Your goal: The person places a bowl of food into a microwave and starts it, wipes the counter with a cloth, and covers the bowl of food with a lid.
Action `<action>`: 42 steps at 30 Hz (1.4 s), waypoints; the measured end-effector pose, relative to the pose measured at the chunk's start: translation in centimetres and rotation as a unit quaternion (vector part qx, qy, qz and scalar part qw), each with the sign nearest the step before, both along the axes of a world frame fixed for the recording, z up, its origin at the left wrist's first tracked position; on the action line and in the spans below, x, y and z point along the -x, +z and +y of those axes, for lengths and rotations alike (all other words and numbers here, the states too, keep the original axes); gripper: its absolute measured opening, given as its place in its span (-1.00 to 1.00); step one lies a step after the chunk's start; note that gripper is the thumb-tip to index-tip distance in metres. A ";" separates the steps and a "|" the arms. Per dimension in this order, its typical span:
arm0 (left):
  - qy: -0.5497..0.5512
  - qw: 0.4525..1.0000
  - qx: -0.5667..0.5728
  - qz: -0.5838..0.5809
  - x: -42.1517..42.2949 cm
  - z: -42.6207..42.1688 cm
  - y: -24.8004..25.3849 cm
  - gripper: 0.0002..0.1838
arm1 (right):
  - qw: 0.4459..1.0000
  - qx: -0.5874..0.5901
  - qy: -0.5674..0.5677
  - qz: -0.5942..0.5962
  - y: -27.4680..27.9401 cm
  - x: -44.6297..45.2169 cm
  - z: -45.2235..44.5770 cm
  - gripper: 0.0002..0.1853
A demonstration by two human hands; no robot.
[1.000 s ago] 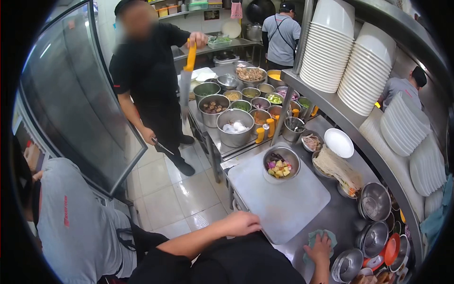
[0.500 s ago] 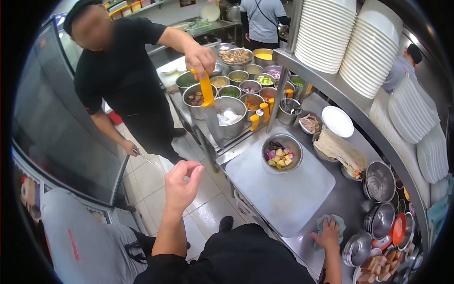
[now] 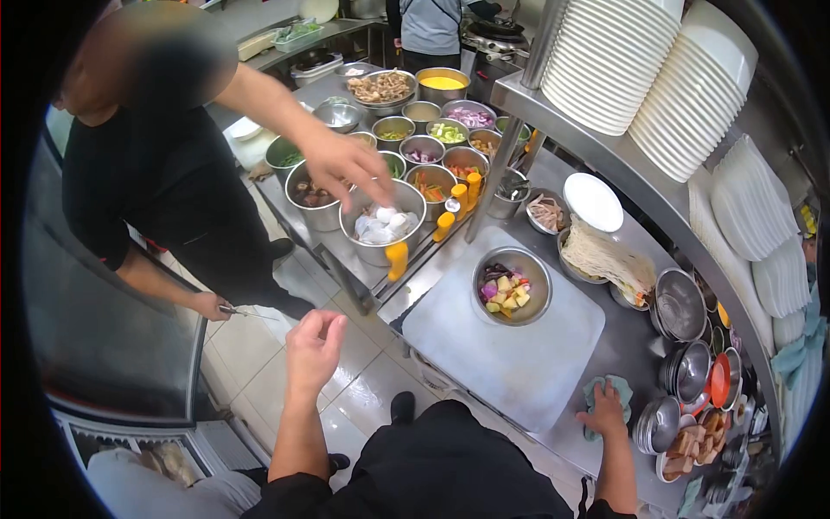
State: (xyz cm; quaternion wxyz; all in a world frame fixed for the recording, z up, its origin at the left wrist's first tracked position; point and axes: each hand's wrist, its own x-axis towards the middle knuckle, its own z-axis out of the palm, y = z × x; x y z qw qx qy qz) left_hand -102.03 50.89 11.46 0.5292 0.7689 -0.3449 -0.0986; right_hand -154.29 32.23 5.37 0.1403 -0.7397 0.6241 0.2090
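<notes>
My left hand [image 3: 315,348] is raised over the tiled floor, fingers curled in and thumb against them, with nothing visible in it. My right hand [image 3: 607,410] presses on a pale green cloth [image 3: 619,386] on the steel counter, its fingers spread over the fabric. Left of the cloth lies a white cutting board [image 3: 510,381]. On the board stands a metal bowl [image 3: 545,290] of cut vegetables, with yellowish chunks, purple pieces and dark pods.
A co-worker's hand [image 3: 350,169] reaches over a pot [image 3: 380,253]; the other holds a thin metal tool [image 3: 251,313]. Yellow-handled knives [image 3: 397,259] stand along the counter edge. Ingredient pots fill the back left. Metal bowls [image 3: 680,303] crowd the right, beneath a shelf of stacked white bowls [image 3: 609,65].
The co-worker has let go of the yellow-handled knife, now lower at the counter edge, and leans nearer. My view has shifted. My left hand stays curled; my right stays on the cloth.
</notes>
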 end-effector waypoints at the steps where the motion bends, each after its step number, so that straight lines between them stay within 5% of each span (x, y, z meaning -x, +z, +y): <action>1: -0.007 1.000 -0.006 0.002 -0.1 -0.4 -0.4 -0.88 | 1.000 0.000 -0.005 0.002 0.1 -0.2 0.0 0.08; 8: -0.190 0.968 -0.068 -0.146 -0.2 -3.6 -5.2 -0.83 | 0.999 -0.006 -0.028 0.022 -0.2 -0.9 -0.1 0.12; 12: -0.271 0.907 -0.225 -0.232 0.0 -9.4 -8.9 -0.66 | 0.999 -0.012 -0.032 0.030 -0.3 -1.0 -0.5 0.14; 16: -0.309 0.850 -0.315 -0.288 -1.2 -13.4 -10.3 -0.76 | 0.998 -0.016 -0.043 0.045 -0.3 -1.3 -0.5 0.15; 22: -0.331 0.823 -0.320 -0.333 -2.2 -9.5 -9.5 -0.81 | 0.999 0.020 -0.030 0.020 -1.3 -0.3 0.2 0.11; 26: -0.308 0.751 -0.519 -0.267 -6.1 -3.7 -8.5 -0.76 | 0.999 0.025 -0.039 0.019 -1.0 -0.6 0.5 0.08; 29: -0.254 0.799 -0.500 -0.218 -6.5 -1.4 -6.1 -0.77 | 0.999 0.030 -0.033 0.019 -1.1 -0.6 0.5 0.05; 32: -0.173 0.895 -0.362 -0.195 -4.4 -1.2 -8.3 -0.75 | 1.000 0.019 -0.024 0.007 -1.2 -0.6 0.1 0.04; 35: -0.263 0.921 -0.250 -0.142 -0.9 -2.2 -8.2 -0.67 | 0.997 0.062 -0.015 -0.035 -3.4 0.4 -0.4 -0.11; 38: -0.372 0.898 -0.139 -0.190 1.7 -3.0 -8.7 -0.61 | 0.996 0.073 -0.037 -0.022 -2.5 -1.0 0.1 -0.16; 40: -0.404 0.882 -0.233 -0.073 3.4 -2.9 -7.0 -0.64 | 0.997 0.038 -0.067 0.009 -2.0 -1.8 -0.3 -0.07; 42: -0.435 0.871 -0.197 -0.117 4.3 -2.9 -7.5 -0.68 | 0.995 0.048 -0.081 -0.010 -1.6 -2.1 0.2 -0.07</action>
